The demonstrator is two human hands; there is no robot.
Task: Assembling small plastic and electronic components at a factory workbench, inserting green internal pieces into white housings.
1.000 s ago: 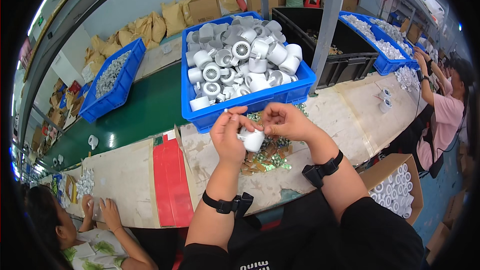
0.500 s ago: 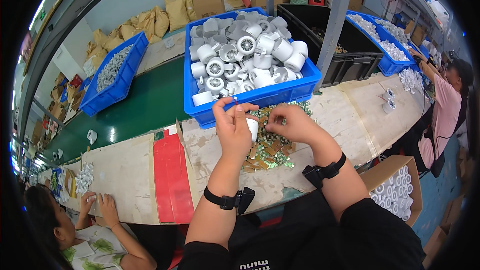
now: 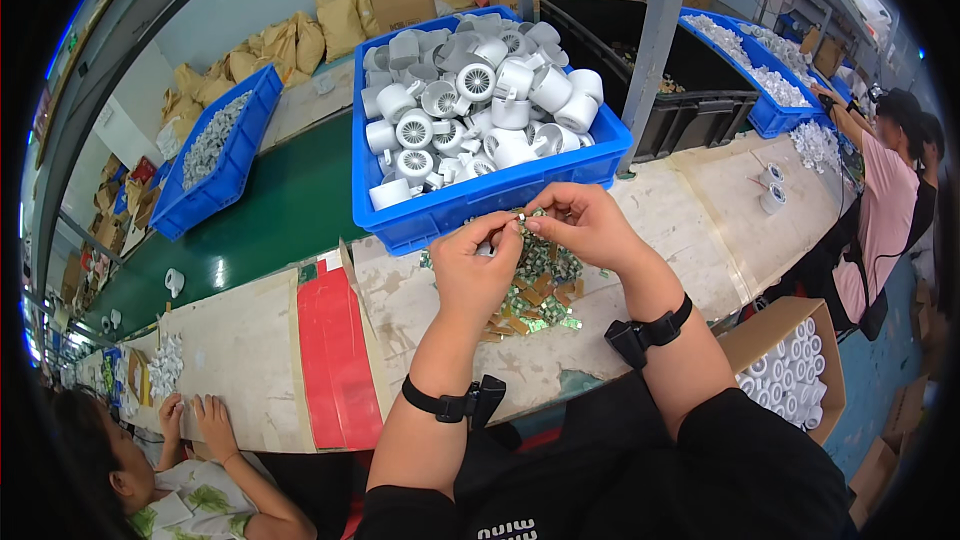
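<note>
My left hand (image 3: pixel 478 265) is closed, with a sliver of a white plastic housing (image 3: pixel 486 249) showing between its fingers; the rest is hidden. My right hand (image 3: pixel 583 225) is also closed, its thumb and forefinger pinched together. Between the fingertips of both hands is a small pale piece (image 3: pixel 521 219), too small to name. Both hands meet above a pile of small green and brown circuit boards (image 3: pixel 540 305). Just beyond them stands a blue crate (image 3: pixel 490 207) heaped with white housings (image 3: pixel 510 114) that have side stubs and slotted round ends.
Behind a grey post (image 3: pixel 655 50) is a black bin (image 3: pixel 700 120). Another blue crate (image 3: pixel 215 165) lies across the green belt (image 3: pixel 300 180). A carton (image 3: pixel 830 380) of white cylinders stands by my right side. Co-workers sit at left (image 3: pixel 200 490) and right (image 3: pixel 885 200).
My right hand has moved up and left from the pile to meet my left fingertips. My left hand has turned and lowered; the red wire and white connector above it no longer show.
</note>
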